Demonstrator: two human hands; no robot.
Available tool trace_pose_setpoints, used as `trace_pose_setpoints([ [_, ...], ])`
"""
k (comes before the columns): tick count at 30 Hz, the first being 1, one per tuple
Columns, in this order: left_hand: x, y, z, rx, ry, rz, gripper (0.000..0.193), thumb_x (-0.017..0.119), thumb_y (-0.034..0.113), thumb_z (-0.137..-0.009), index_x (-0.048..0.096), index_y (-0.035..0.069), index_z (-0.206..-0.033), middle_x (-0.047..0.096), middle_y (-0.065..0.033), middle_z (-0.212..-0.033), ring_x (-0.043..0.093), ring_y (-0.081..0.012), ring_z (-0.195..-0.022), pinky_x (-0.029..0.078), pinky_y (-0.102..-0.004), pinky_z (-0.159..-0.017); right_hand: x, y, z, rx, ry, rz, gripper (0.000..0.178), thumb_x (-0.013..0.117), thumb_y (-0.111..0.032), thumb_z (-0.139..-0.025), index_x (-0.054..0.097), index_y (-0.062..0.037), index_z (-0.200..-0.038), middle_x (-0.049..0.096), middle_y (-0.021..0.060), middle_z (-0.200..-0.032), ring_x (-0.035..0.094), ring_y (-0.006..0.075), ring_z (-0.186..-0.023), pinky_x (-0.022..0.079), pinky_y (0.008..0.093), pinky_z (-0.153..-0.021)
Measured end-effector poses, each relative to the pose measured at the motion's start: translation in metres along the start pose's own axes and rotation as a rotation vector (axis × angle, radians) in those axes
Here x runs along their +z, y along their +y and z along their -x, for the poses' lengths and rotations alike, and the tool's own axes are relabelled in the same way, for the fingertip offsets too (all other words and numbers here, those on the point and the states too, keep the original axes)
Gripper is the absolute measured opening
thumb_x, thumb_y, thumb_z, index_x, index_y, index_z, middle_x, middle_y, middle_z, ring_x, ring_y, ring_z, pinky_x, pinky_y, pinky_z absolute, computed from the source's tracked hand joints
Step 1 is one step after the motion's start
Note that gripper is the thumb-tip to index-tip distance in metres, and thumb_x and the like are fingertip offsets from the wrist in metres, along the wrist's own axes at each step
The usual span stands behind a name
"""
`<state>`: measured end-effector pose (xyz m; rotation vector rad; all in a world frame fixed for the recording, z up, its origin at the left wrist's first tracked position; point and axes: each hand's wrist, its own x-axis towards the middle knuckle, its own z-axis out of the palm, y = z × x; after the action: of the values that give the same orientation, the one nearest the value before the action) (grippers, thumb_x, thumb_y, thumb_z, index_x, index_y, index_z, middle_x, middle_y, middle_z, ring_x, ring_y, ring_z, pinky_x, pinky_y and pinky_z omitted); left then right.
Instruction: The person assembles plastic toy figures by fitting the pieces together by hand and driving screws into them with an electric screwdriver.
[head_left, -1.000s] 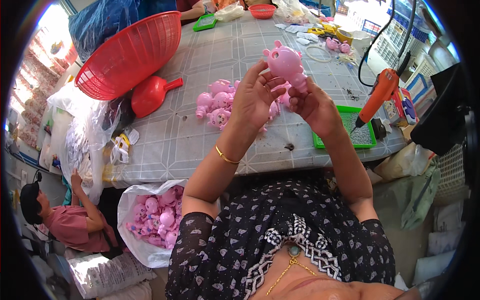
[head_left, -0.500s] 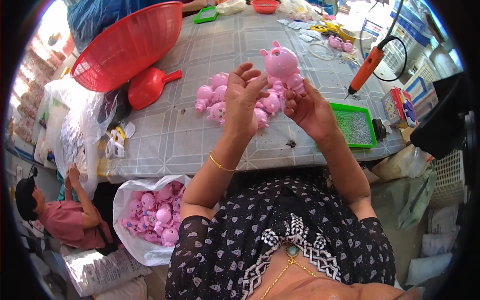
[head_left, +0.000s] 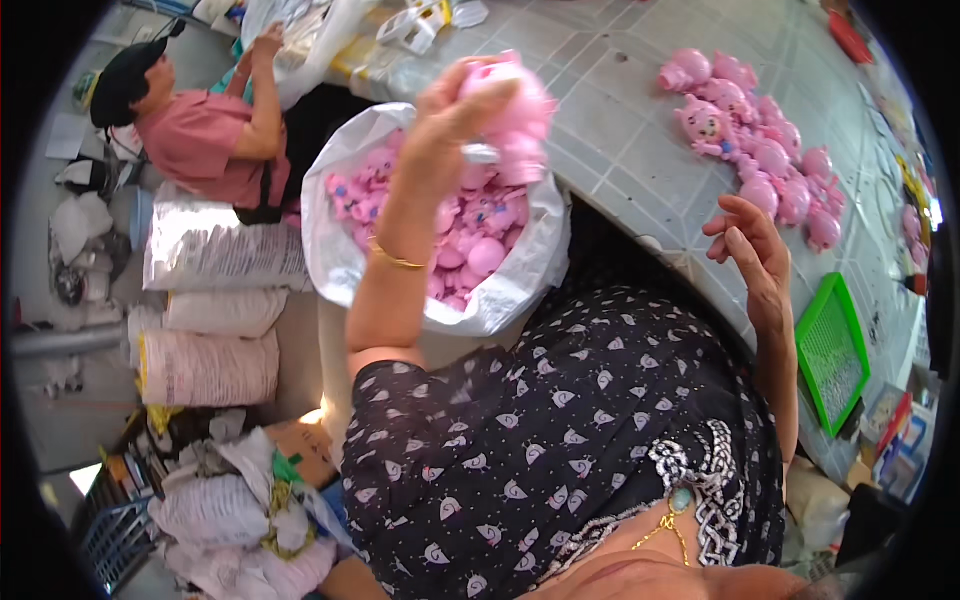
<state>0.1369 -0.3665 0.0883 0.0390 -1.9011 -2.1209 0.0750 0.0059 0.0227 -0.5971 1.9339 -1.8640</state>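
My left hand (head_left: 447, 120) is closed around a shiny pink plastic toy figure (head_left: 518, 125), slightly blurred by motion. It holds the figure above a white sack (head_left: 540, 245) beside the table. Inside the sack lie many similar pink toy figures (head_left: 485, 257), some with painted faces and blue bits. My right hand (head_left: 757, 250) hovers near the table's front edge, its fingers loosely curled and apart, with nothing in them. Just beyond it, a group of pink toy figures (head_left: 770, 155) lies on the table (head_left: 625, 125).
A green tray (head_left: 830, 310) with small grey metal pieces stands right of my right hand. At the left a person (head_left: 205, 130) in a pink top and dark cap sits beside the table. Stuffed white sacks (head_left: 215, 345) and bundles (head_left: 220, 515) lie on the floor at the left.
My left hand has taken the pink toy figure from my right hand and carried it left over the sack. My right hand has opened and lowered. The head view has turned left.
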Motion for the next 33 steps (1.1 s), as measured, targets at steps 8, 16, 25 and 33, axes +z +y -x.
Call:
trace_pose_setpoints([
  [8,-0.182,-0.055,0.067,-0.256,0.268,-1.144,0.072,0.082,0.052,-0.082,0.062,-0.001,-0.126,0.064,-0.0173,-0.124,0.065,-0.0216,-0.108,0.053,-0.0373,-0.092,-0.003,0.026,-0.012,0.075,-0.015,0.001,0.04,0.06,-0.018,-0.103,0.056,-0.0001,-0.138,0.068,0.0067,-0.109,0.061,0.0105,-0.087,0.049,0.0258,-0.082],
  [16,-0.163,-0.138,-0.004,-0.141,0.245,-1.453,0.038,0.076,0.04,-0.082,0.076,0.009,-0.103,0.073,-0.0241,-0.099,0.069,-0.044,-0.095,0.054,-0.0538,-0.084,-0.008,0.037,0.012,0.165,0.025,-0.083,0.037,0.062,-0.019,-0.102,0.058,-0.0001,-0.133,0.07,0.0087,-0.107,0.064,0.0134,-0.09,0.053,0.0273,-0.082],
  [25,-0.159,-0.13,0.007,-0.12,-0.135,-1.955,0.061,0.065,0.05,-0.091,0.066,0.001,-0.125,0.067,-0.0238,-0.122,0.061,-0.0442,-0.112,0.046,-0.0528,-0.102,-0.066,0.021,0.101,0.049,0.433,-0.135,0.03,0.06,-0.009,-0.102,0.06,0.002,-0.129,0.069,0.0096,-0.105,0.064,0.0125,-0.091,0.054,0.0275,-0.082],
  [33,0.02,-0.04,-0.009,-0.059,-0.45,-1.256,0.045,0.08,0.032,-0.086,0.069,0.001,-0.117,0.072,-0.0174,-0.104,0.069,-0.0305,-0.09,0.054,-0.038,-0.082,-0.143,0.024,0.087,-0.187,0.794,0.735,0.043,0.072,-0.013,-0.09,0.058,0.0,-0.128,0.069,0.013,-0.106,0.067,0.027,-0.096,0.053,0.0372,-0.087],
])
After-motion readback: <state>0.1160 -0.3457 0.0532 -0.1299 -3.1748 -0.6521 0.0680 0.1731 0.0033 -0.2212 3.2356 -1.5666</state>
